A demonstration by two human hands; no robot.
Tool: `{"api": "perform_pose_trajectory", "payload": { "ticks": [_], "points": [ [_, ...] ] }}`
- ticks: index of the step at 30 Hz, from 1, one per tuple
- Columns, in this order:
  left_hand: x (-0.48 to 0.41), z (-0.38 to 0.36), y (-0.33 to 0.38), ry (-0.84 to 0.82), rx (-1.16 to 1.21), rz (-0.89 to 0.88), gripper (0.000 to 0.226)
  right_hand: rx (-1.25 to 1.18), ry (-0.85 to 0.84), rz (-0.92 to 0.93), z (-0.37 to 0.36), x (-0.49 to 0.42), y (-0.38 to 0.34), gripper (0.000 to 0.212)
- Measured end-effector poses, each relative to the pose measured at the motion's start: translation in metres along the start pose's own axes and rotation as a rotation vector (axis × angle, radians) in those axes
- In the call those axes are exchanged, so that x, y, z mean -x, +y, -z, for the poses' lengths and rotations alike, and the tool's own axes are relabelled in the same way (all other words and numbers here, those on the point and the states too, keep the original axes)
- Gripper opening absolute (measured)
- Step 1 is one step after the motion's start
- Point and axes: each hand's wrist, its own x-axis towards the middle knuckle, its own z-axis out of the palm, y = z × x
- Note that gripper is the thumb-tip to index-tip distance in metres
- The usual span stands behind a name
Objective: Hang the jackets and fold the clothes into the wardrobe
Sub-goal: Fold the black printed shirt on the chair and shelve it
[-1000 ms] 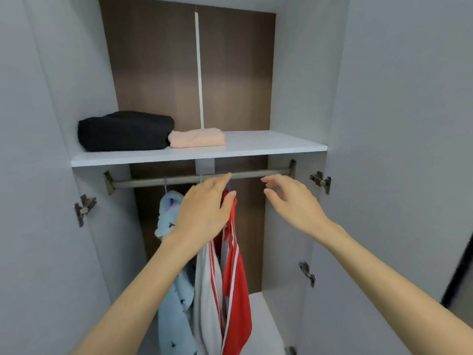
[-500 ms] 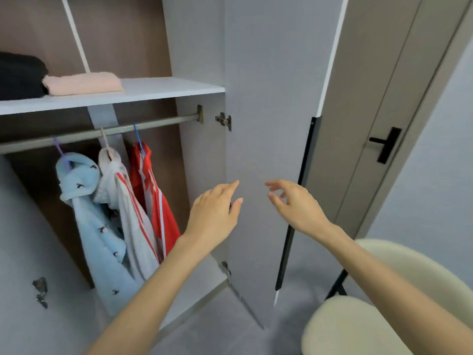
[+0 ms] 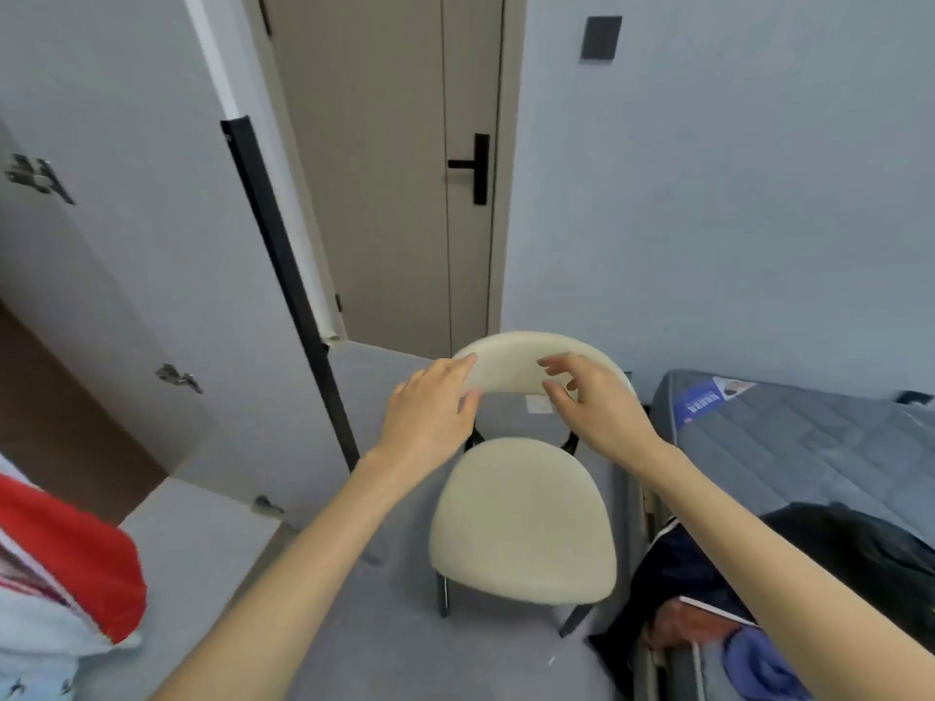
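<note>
Over the cream chair (image 3: 526,518), the left hand (image 3: 430,412) and right hand (image 3: 594,407) hovered by its backrest, fingers loose, grasping nothing. Dark clothes (image 3: 673,569) lay crumpled on the mattress (image 3: 809,447) at lower right, with no clear long axis. The mattress's blue label (image 3: 706,403) was too blurred to read. A red jacket (image 3: 71,543) hung at far left.

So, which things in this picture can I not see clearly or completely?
All in the head view:
Red jacket: blurred, and cut off by the left edge.
Dark clothes on the mattress: partly hidden by the right forearm and cut by the bottom edge, so the number of pieces is unclear.
Blue label: print too small to read.
Whether the left hand or right hand touches the chair backrest: unclear.
</note>
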Motion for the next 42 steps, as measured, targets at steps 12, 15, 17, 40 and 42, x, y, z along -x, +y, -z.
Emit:
{"api": "perform_pose_trajectory", "payload": {
  "ticks": [12,15,17,40,42],
  "points": [
    [-0.084,-0.181,0.178,-0.238,0.089,-0.130,0.047,-0.041,-0.014,-0.395,0.060,0.072,0.258,0.032],
    [-0.101,-0.223,0.217,-0.290,0.116,-0.132,0.046,-0.053,-0.055,-0.474,0.068,0.084,0.314,0.031],
    [-0.107,-0.247,0.240,-0.330,0.147,-0.131,0.045,-0.044,-0.081,-0.504,0.070,0.093,0.344,0.032],
    [-0.058,-0.466,0.243,-0.396,0.321,-0.195,0.045,0.338,-0.163,-0.515,-0.037,0.196,0.528,0.035],
    [-0.056,-0.491,0.240,-0.379,0.328,-0.215,0.045,0.442,-0.128,-0.462,-0.050,0.201,0.543,0.035]
  ]
}}
